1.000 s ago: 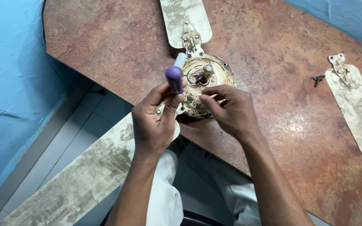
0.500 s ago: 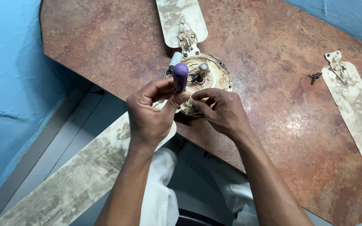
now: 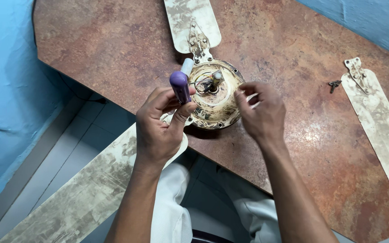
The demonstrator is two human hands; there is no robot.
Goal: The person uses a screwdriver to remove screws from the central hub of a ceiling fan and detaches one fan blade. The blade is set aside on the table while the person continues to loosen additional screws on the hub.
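A dirty ceiling fan motor hub (image 3: 217,96) lies on a reddish-brown table (image 3: 113,49), with one worn blade (image 3: 192,20) bolted on at the far side and another blade (image 3: 77,193) reaching off the near edge towards the floor. My left hand (image 3: 160,128) grips a purple-handled screwdriver (image 3: 180,85) held upright at the hub's left rim. My right hand (image 3: 260,112) hovers at the hub's right rim with its fingers bent and pinched together; whether they hold something small is hidden.
A loose fan blade (image 3: 379,117) lies on the table at the right, with a small dark screw (image 3: 334,84) beside its bracket. Blue walls stand at the left and back right. Grey floor tiles show below the table edge.
My right hand has drawn away from my left, moving right off the hub's middle to its right rim. The screwdriver stays upright in my left hand.
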